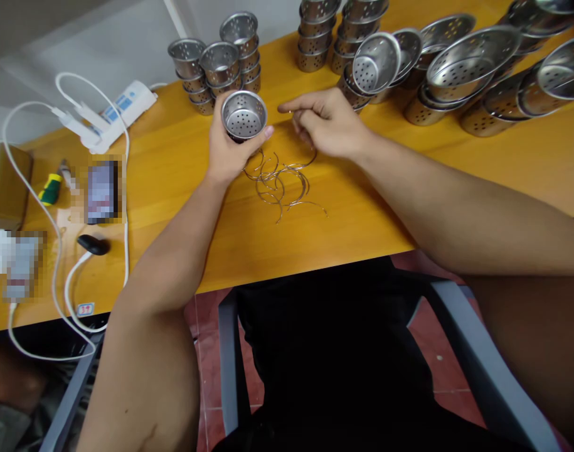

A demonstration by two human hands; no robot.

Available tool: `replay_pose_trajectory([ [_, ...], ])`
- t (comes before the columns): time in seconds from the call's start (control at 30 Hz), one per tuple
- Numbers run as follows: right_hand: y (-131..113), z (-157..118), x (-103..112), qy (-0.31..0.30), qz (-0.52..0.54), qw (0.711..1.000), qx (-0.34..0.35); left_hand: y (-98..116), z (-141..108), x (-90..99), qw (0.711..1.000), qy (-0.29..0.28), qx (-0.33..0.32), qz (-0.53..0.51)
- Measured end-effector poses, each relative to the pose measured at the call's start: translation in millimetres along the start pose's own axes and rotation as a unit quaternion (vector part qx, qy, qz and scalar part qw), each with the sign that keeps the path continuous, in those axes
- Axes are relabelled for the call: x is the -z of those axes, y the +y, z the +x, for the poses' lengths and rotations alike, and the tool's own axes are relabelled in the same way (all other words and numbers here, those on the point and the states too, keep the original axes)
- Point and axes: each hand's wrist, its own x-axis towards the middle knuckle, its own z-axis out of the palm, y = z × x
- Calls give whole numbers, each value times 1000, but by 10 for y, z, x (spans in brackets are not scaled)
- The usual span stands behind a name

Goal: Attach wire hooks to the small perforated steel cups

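Observation:
My left hand (228, 147) is wrapped round a small perforated metal cup (244, 116), its open mouth tilted up toward me and holes showing in its bottom. To the right of the cup, my right hand (327, 122) is closed with the index finger pointing left. A thin curved metal wire (310, 160) comes out below its curled fingers, and a small glint shows near the fingertips. Between and below both hands lies a loose tangle of curved wires (280, 182) on the wooden table (249, 245).
Stacked perforated cups (187, 59) stand behind my left hand. More stacks (312, 41) and larger metal baskets (470, 63) fill the back right. On the left are a power strip (127, 116), white cables, a phone (102, 191), a screwdriver (51, 188) and a cardboard box (7, 185).

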Motion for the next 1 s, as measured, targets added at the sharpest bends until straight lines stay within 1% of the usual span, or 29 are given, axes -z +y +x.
replay_pose_trajectory([
  [0.1, 13, -32, -39, 20, -20, 998, 51, 47, 3, 13, 1000, -13, -8, -3],
  [0.13, 26, -36, -46, 16, -16, 998, 66, 74, 4, 14, 1000, -14, -7, -6],
  [0.23, 87, -13, -39, 31, -8, 992, 124, 163, 7, 12, 999, -18, 16, -28],
  [0.3, 129, 19, -15, 41, -13, 987, 153, 192, 10, 2, 998, -9, 28, -53],
  [0.37, 161, 50, 12, 47, -32, 982, 179, 171, 14, -21, 997, 9, 28, -75],
  [0.43, 179, 73, 38, 62, -73, 972, 214, 103, 19, -51, 995, 25, 21, -91],
  [0.53, 191, 98, 68, 90, -128, 954, 257, -30, 27, -89, 994, 30, 0, -103],
  [0.67, 218, 134, 97, 104, -159, 947, 258, -155, 33, -91, 993, 32, -47, -105],
  [0.77, 259, 163, 103, 105, -163, 948, 253, -190, 29, -79, 994, 17, -57, -96],
  [0.9, 303, 181, 89, 94, -160, 950, 250, -163, 7, -76, 993, -30, -60, -94],
  [1.0, 320, 192, 85, 94, -156, 951, 248, -106, -13, -75, 992, -51, -59, -103],
])
